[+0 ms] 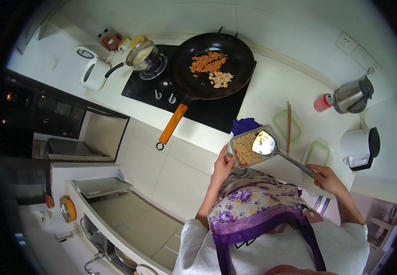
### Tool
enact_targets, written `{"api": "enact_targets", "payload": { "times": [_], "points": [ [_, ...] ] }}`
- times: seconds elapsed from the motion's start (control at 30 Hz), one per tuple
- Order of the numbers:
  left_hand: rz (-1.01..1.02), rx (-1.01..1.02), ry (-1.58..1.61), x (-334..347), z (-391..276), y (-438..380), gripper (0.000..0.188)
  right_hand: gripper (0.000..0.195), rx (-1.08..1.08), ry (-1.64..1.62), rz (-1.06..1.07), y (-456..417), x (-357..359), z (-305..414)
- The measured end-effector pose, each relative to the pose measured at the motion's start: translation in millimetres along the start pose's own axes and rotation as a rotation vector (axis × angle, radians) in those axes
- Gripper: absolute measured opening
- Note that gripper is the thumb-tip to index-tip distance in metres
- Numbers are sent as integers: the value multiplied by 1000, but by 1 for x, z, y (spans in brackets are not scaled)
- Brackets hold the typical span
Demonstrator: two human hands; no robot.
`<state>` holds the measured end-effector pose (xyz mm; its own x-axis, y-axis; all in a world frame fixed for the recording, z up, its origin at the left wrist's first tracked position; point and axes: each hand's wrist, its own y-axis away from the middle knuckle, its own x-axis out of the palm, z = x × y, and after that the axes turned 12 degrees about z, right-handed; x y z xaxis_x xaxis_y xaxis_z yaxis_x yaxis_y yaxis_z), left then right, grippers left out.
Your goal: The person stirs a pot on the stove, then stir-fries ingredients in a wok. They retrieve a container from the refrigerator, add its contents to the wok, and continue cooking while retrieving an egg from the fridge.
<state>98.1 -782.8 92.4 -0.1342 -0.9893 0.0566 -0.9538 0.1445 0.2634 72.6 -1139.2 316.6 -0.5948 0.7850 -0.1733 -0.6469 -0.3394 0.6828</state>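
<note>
My left hand (pixel 224 165) grips the side of a rectangular food container (pixel 233 151) full of crumbly, pale minced food (pixel 243 147). In my right hand (pixel 326 178) is the handle of a metal wok spatula (pixel 293 160). Its shiny, food-stained blade lies over the right part of the container; whether it touches the food I cannot tell. A large black wok (pixel 232 44) stands on the cooktop, holding reddish-brown minced food (pixel 208 62) and a smaller pale heap (pixel 221 79). The wok's wooden handle (pixel 173 124) points toward me, past the counter edge.
A saucepan (pixel 142 56) sits on the left burner of the black cooktop (pixel 212 115). Near the container are a purple cloth (pixel 245 125), chopsticks (pixel 288 127) and green-rimmed lids (pixel 287 124). A red can (pixel 323 102), steel kettle (pixel 349 96) and white kettle (pixel 356 146) stand at right.
</note>
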Motion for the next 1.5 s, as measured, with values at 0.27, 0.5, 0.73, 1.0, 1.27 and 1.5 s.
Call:
{"api": "enact_targets", "payload": {
  "times": [0.27,0.5,0.73,1.0,1.27,1.5],
  "points": [
    [135,-110,-114,4,-31,3,79,39,34,52,-34,-1,28,-13],
    [196,-98,-57,7,-27,3,79,39,39,71,-129,2,40,-10],
    [203,-90,-82,6,-26,2,78,39,40,-7,-99,-12,51,-11],
    [191,-71,-81,8,-23,2,76,39,78,-75,-70,-15,61,-9],
    [193,-58,-27,16,-19,5,79,40,-7,110,-81,-21,74,-18],
    [209,-67,-23,14,-27,5,79,44,12,47,-11,-29,92,-20]
  ]
}}
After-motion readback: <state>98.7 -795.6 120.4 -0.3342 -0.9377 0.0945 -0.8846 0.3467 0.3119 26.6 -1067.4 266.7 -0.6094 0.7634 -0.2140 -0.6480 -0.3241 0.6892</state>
